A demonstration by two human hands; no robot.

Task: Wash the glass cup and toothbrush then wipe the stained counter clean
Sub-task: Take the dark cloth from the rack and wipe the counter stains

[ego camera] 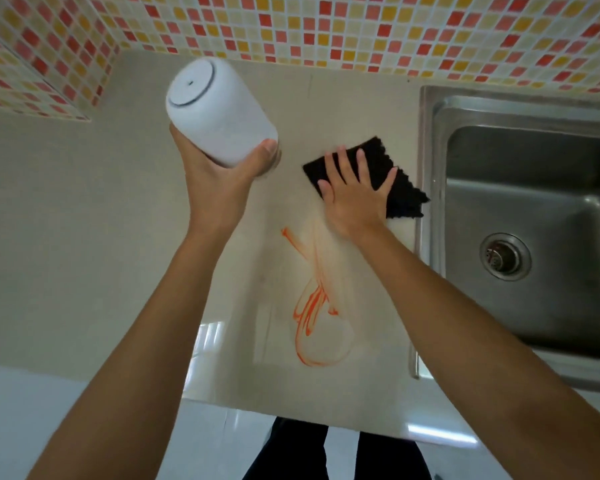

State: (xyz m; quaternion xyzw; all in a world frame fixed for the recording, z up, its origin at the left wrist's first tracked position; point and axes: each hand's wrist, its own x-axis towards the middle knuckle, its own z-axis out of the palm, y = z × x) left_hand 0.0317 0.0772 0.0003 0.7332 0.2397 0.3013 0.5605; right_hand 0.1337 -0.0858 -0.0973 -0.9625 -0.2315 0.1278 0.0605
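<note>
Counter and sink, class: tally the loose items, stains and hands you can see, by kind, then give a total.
White container: 1
Black cloth: 1
Orange stain: 1
Hands: 2, left hand, right hand
Total: 5

A mosaic wall (326, 26) of small red, orange, yellow and cream tiles runs along the back, beyond both hands, and turns a corner to the left of the left hand. To the right of the right hand a stainless steel sink (520, 209) is set into the surface, its round drain (504, 257) lying nearer the viewer than that hand. Below the forearms a pale glossy floor (222, 441) shows bright window-like reflections. The light is soft and even, with no hard shadows.
</note>
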